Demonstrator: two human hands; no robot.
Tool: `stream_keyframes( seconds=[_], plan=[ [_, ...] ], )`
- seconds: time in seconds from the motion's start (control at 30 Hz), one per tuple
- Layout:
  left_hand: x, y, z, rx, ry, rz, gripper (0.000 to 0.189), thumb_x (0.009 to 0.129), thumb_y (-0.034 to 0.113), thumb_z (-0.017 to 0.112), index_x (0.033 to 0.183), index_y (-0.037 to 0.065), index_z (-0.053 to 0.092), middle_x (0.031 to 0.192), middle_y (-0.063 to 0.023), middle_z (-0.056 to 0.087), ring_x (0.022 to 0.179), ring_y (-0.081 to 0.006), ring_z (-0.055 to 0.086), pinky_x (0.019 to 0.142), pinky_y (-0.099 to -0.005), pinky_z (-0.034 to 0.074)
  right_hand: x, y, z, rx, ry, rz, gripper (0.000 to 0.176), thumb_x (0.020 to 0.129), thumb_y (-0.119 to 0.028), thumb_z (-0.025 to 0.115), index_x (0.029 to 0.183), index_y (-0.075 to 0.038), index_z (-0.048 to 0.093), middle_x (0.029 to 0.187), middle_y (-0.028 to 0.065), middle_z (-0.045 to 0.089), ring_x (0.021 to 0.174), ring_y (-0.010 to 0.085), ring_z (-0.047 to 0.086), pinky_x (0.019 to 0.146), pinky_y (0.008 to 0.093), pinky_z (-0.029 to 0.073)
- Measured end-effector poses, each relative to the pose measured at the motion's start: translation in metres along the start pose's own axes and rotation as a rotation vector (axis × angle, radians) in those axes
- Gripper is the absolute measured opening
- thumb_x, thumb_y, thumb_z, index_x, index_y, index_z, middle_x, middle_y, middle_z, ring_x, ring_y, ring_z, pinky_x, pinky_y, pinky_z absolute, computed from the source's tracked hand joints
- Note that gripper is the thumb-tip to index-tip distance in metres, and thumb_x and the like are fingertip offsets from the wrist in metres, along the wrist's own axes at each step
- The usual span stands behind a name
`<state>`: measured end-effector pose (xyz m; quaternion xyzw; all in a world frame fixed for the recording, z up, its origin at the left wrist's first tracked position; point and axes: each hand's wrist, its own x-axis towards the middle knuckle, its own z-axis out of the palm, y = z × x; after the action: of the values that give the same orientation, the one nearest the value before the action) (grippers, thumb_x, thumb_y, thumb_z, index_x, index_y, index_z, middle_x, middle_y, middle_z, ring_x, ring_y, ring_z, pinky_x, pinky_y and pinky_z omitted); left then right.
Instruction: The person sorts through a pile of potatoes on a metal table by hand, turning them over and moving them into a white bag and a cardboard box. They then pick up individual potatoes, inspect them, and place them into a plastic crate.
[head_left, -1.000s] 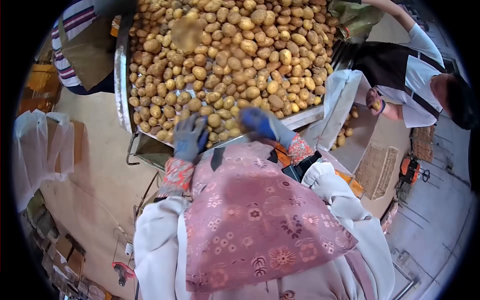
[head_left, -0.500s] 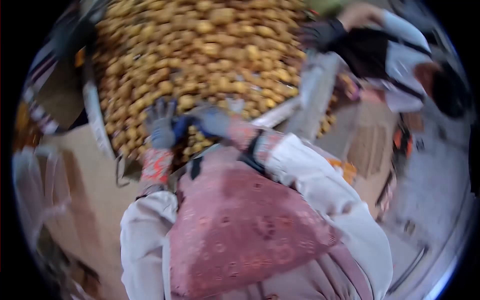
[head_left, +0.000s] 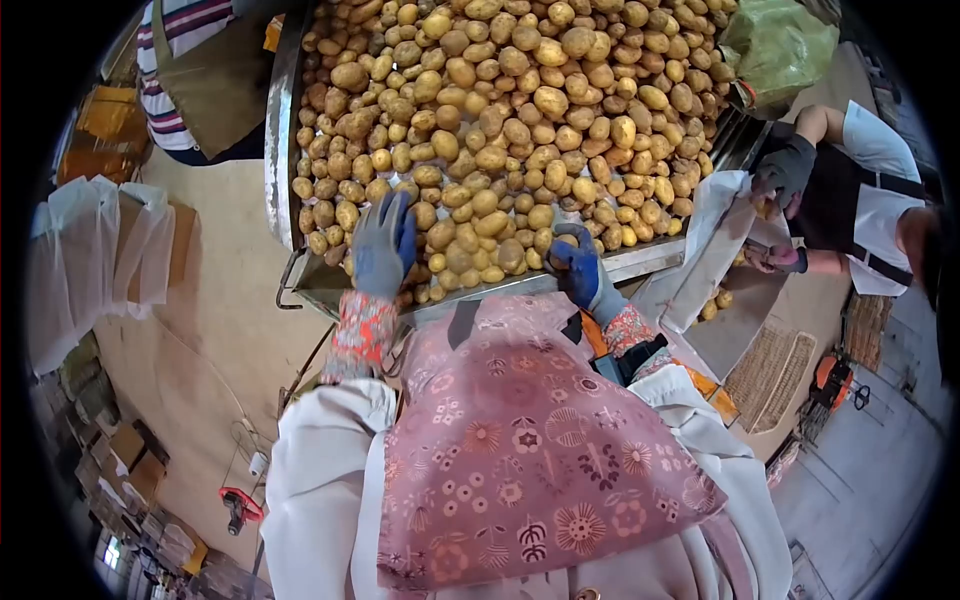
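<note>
A large heap of potatoes (head_left: 490, 130) fills the metal-edged sorting table in front of me. My left hand (head_left: 383, 245), in a grey and blue glove, lies on the potatoes near the front edge. Its fingers stretch forward, with nothing gripped in them. To the right, by the metal rim (head_left: 640, 262), my right hand (head_left: 583, 270) wears the same kind of glove. Its fingers curl around a potato (head_left: 567, 240), which is partly covered by the glove.
A person (head_left: 875, 195) at the right handles potatoes with gloved hands beside a metal chute (head_left: 710, 240). Another person in a striped sleeve (head_left: 195, 25) stands at the far left. A green sack (head_left: 780, 50) sits at the back right. White plastic bags (head_left: 90, 270) hang at the left.
My hands have moved apart: the right hand has gone rightward from beside the left and closed around a potato. The view has shifted, and the table appears farther right.
</note>
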<state>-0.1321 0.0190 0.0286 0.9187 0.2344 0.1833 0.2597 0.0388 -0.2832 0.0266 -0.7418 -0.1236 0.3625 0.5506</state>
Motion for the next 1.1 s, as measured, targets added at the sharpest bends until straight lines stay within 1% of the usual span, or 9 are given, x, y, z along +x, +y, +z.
stream_keyframes(
  seconds=[0.03, 0.07, 0.17, 0.33, 0.47, 0.5, 0.73, 0.93, 1.1],
  plan=[
    [0.027, 0.01, 0.005, -0.049, -0.02, 0.022, 0.036, 0.096, 0.023, 0.057, 0.129, 0.008, 0.061, 0.126, -0.0215, 0.061, 0.112, -0.0402, 0.059, 0.096, -0.0477, 0.047, 0.001, 0.001, 0.001, -0.519, -0.048, -0.438, 0.041, 0.085, -0.006, 0.07, 0.122, -0.003, 0.052, 0.103, 0.011, 0.061, 0.091, 0.0241, 0.063, 0.08, 0.0343, 0.054],
    [0.051, 0.028, 0.005, -0.091, -0.048, -0.013, 0.037, 0.095, 0.019, 0.058, 0.131, 0.011, 0.06, 0.133, -0.0204, 0.057, 0.119, -0.04, 0.056, 0.101, -0.0442, 0.046, 0.002, 0.004, 0.01, 0.192, -0.009, -0.134, 0.039, 0.08, -0.001, 0.072, 0.115, -0.001, 0.054, 0.103, 0.0165, 0.06, 0.096, 0.0334, 0.061, 0.085, 0.0391, 0.052],
    [0.098, 0.014, 0.063, -0.012, -0.286, 0.073, 0.049, 0.095, 0.034, 0.059, 0.139, 0.013, 0.053, 0.14, -0.0212, 0.052, 0.124, -0.0419, 0.052, 0.105, -0.0467, 0.043, -0.001, -0.066, 0.013, 0.524, 0.153, 0.37, 0.035, 0.08, -0.002, 0.072, 0.11, 0.0, 0.056, 0.103, 0.0174, 0.06, 0.097, 0.0316, 0.061, 0.085, 0.0392, 0.051],
    [0.104, 0.033, 0.064, 0.281, -0.434, 0.099, 0.053, 0.093, 0.042, 0.057, 0.135, 0.011, 0.051, 0.134, -0.0183, 0.053, 0.116, -0.043, 0.056, 0.094, -0.052, 0.048, 0.01, -0.038, -0.003, -0.272, -0.062, 0.328, 0.042, 0.096, -0.037, 0.057, 0.124, -0.006, 0.056, 0.092, 0.0073, 0.068, 0.074, 0.0142, 0.062, 0.065, 0.0306, 0.051],
    [0.095, 0.034, 0.05, 0.285, -0.725, -0.108, 0.048, 0.097, 0.048, 0.05, 0.125, 0.01, 0.061, 0.129, -0.0197, 0.056, 0.114, -0.0427, 0.056, 0.093, -0.052, 0.048, 0.081, 0.024, -0.061, -0.598, -0.152, -0.146, 0.035, 0.095, -0.023, 0.062, 0.122, -0.002, 0.057, 0.096, 0.0097, 0.068, 0.081, 0.0172, 0.064, 0.073, 0.0317, 0.052],
    [0.085, 0.031, 0.048, 0.284, -0.722, -0.108, 0.048, 0.097, 0.048, 0.05, 0.125, 0.01, 0.061, 0.129, -0.0197, 0.056, 0.114, -0.0427, 0.056, 0.093, -0.052, 0.048, 0.095, -0.029, -0.055, -0.401, 0.28, -0.241, 0.031, 0.093, -0.016, 0.062, 0.121, -0.001, 0.058, 0.098, 0.0089, 0.068, 0.08, 0.0155, 0.063, 0.073, 0.031, 0.053],
    [0.025, 0.005, 0.046, 0.04, -0.528, -0.116, 0.04, 0.1, 0.035, 0.045, 0.128, 0.01, 0.059, 0.129, -0.0202, 0.058, 0.109, -0.0398, 0.061, 0.092, -0.0486, 0.049, 0.148, -0.055, -0.046, -1.081, 0.32, -0.187, 0.091, 0.081, -0.053, 0.071, 0.153, -0.016, 0.032, 0.125, 0.0296, 0.062, 0.119, 0.0428, 0.059, 0.103, 0.0467, 0.044],
    [0.025, -0.007, 0.013, -0.205, -0.11, -0.14, 0.038, 0.097, 0.017, 0.051, 0.133, 0.007, 0.056, 0.132, -0.0221, 0.058, 0.118, -0.0406, 0.057, 0.102, -0.0443, 0.045, 0.133, -0.075, -0.044, -0.731, 0.365, -0.366, 0.049, 0.088, -0.029, 0.073, 0.129, -0.006, 0.058, 0.091, 0.0125, 0.07, 0.081, 0.0202, 0.065, 0.074, 0.0339, 0.053],
    [0.165, -0.064, -0.004, 0.155, 0.216, 0.101, 0.039, 0.095, 0.024, 0.059, 0.13, 0.006, 0.058, 0.116, -0.0227, 0.064, 0.102, -0.0394, 0.064, 0.092, -0.0455, 0.051, 0.071, -0.093, -0.009, -0.735, 0.167, -0.034, 0.044, 0.084, -0.035, 0.073, 0.119, -0.01, 0.061, 0.077, 0.0111, 0.069, 0.069, 0.026, 0.068, 0.066, 0.0376, 0.054]
  ],
)
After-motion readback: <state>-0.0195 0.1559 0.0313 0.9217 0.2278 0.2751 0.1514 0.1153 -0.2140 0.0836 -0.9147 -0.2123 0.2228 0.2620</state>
